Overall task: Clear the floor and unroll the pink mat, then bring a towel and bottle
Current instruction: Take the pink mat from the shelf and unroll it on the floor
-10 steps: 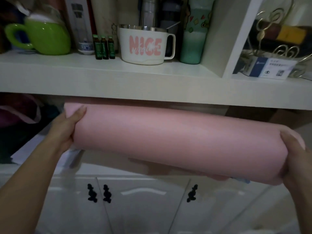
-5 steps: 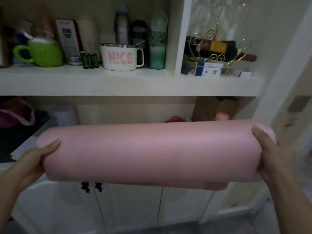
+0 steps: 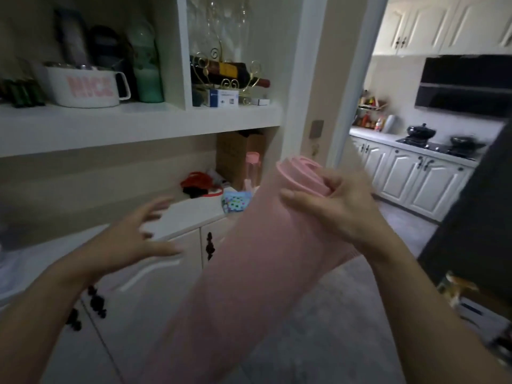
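The rolled pink mat (image 3: 249, 267) now stands steeply tilted in front of me, its spiral end up near the centre of view and its lower end out of sight below. My right hand (image 3: 332, 206) grips that upper end, fingers curled over the rim. Off the mat, my left hand (image 3: 135, 239) hovers to its left with fingers spread and nothing in them. A pink-capped clear bottle (image 3: 252, 169) stands on the cabinet top (image 3: 194, 214) behind the mat. No towel is clearly visible.
White shelves (image 3: 138, 120) hold a "NICE" mug (image 3: 86, 87), flasks and a wine bottle in a gold rack (image 3: 230, 72). Cabinet doors (image 3: 155, 275) with black handles lie below. Grey floor (image 3: 346, 314) leads right through a doorway to a kitchen with a stove (image 3: 440, 146). A dark panel (image 3: 471, 217) stands at right.
The mat swung from level to steeply upright as I turned right toward the doorway. My left hand let go of its end; the right hand kept its grip.
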